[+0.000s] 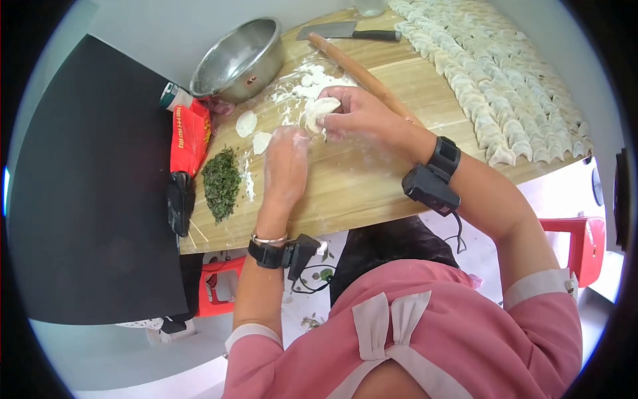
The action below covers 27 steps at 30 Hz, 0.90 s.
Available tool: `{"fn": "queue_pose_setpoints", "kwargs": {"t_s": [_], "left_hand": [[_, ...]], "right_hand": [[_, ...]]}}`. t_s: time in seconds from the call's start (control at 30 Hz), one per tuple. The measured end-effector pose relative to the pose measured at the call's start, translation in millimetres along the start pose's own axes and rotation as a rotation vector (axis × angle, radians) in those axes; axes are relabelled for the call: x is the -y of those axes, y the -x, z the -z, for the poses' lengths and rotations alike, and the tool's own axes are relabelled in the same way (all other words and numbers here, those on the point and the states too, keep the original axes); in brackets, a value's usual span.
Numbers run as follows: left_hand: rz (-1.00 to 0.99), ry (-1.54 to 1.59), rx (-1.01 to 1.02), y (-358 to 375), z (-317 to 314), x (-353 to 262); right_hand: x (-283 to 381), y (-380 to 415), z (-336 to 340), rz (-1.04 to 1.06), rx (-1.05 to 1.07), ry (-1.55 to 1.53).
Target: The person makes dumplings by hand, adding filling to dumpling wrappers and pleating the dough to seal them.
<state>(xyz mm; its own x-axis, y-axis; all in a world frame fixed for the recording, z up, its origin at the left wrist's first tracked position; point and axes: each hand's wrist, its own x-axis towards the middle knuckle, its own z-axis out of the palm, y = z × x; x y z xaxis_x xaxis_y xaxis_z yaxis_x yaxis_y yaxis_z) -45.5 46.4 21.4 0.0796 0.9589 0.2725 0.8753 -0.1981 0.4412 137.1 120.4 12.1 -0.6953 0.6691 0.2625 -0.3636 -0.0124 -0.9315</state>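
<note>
My right hand (352,114) grips a white piece of dough (321,112) between thumb and fingers, above the floured board (352,176). To its left, my left hand (287,156) is near the board with its fingers curled; whatever they may hold is hidden. Two thin dough rounds, one (246,124) farther left and one (262,142) beside my left hand, lie flat. Loose flour (312,83) covers the board behind the hands. A heap of chopped greens (222,184) lies at the left.
A steel bowl (240,61) stands at the back left. Behind my right hand are a rolling pin (362,74) and a cleaver (339,30). Rows of dumplings (495,80) cover the right side. A red bag (189,137) is at the left edge.
</note>
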Motion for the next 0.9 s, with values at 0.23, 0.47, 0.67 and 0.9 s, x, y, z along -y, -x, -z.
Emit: {"fn": "queue_pose_setpoints", "kwargs": {"t_s": [0.23,0.47,0.67,0.9], "left_hand": [[0.059,0.699,-0.152,19.6,0.0,-19.7],[-0.043,0.379,-0.089,20.9,4.0,-15.2],[-0.139,0.277,-0.158,23.4,-3.0,-10.5],[0.108,0.385,-0.140,29.5,-5.9,-6.1]], "right_hand": [[-0.4,3.1,-12.8,-0.050,0.136,0.105],[3.9,7.4,-16.8,-0.093,0.164,0.313],[3.4,9.2,-19.2,-0.124,0.157,0.370],[-5.9,6.2,-17.5,-0.139,0.201,0.311]]}}
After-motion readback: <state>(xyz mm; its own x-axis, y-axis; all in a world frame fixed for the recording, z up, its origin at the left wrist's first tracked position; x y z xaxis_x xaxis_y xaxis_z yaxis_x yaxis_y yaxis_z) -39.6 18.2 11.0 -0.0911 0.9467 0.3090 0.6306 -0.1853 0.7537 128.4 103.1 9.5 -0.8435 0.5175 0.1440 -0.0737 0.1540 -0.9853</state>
